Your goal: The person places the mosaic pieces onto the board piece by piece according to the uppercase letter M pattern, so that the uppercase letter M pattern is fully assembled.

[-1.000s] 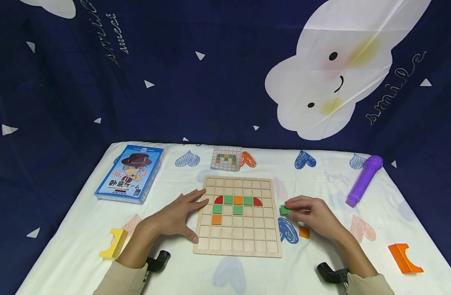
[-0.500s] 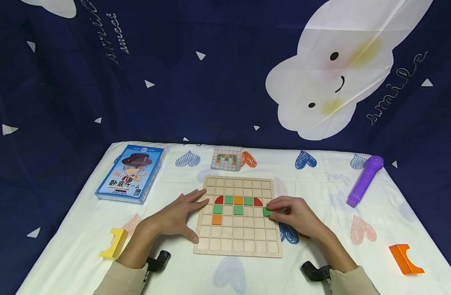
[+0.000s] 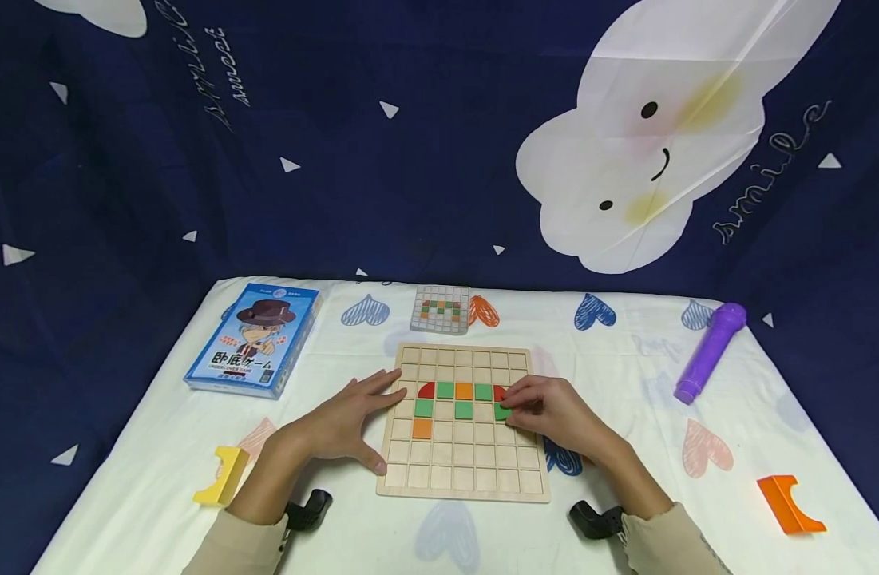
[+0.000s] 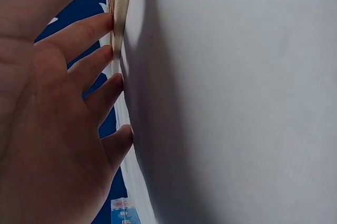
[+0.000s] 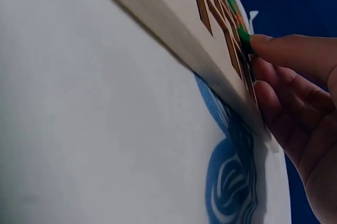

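A wooden grid board (image 3: 464,483) lies in front of me, with red, green and orange pieces set in several of its cells. My right hand (image 3: 557,411) pinches a green square tile (image 3: 501,412) between thumb and fingers, at the cell just below the right red piece. The right wrist view shows the same green tile (image 5: 245,39) at the fingertips, by the board's surface. My left hand (image 3: 338,419) is spread along the board's left edge, thumb and fingertips touching it. In the left wrist view its straight fingers (image 4: 92,29) reach the board's side.
A small pattern card (image 3: 441,310) lies behind the board. To the left are a blue game box (image 3: 254,339) and a yellow arch block (image 3: 225,477); to the right, a purple microphone-shaped object (image 3: 710,353) and an orange arch block (image 3: 789,505). My right forearm covers part of the cloth.
My right hand has carried the green tile leftward from beside the board onto its right part. The orange tile on the cloth is now hidden behind the right arm. My left hand stays still.
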Available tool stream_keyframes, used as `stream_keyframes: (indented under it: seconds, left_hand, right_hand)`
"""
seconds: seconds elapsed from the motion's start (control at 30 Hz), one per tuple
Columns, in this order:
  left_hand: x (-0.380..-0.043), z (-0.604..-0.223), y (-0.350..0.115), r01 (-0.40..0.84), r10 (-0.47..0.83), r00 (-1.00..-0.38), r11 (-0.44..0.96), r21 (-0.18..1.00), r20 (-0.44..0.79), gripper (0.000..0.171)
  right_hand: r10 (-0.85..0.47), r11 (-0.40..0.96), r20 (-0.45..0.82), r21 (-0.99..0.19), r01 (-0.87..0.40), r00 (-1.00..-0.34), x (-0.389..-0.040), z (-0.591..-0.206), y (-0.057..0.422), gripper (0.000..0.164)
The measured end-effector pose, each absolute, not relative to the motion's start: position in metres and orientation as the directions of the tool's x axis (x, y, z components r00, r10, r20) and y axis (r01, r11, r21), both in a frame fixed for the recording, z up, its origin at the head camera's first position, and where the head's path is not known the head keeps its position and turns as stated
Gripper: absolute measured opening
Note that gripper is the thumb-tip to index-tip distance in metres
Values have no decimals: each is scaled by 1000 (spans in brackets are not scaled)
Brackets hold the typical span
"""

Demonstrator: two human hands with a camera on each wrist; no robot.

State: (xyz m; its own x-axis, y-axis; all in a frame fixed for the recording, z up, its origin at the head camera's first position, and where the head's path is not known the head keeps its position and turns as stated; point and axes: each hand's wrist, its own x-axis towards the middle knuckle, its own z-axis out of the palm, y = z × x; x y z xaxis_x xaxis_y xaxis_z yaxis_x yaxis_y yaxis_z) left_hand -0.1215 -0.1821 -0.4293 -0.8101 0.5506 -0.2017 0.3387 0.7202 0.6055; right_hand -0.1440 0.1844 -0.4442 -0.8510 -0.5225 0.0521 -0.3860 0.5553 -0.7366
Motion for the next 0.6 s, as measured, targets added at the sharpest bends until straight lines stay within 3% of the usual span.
stream_keyframes:
  seconds: [0.6]
  left_hand:
    - [-121, -430, -182, 336, 549, -811, 720, 607, -202, 113]
  right_hand:
    - [-508, 599, 29, -707, -377, -861, -141, -446, 181, 15]
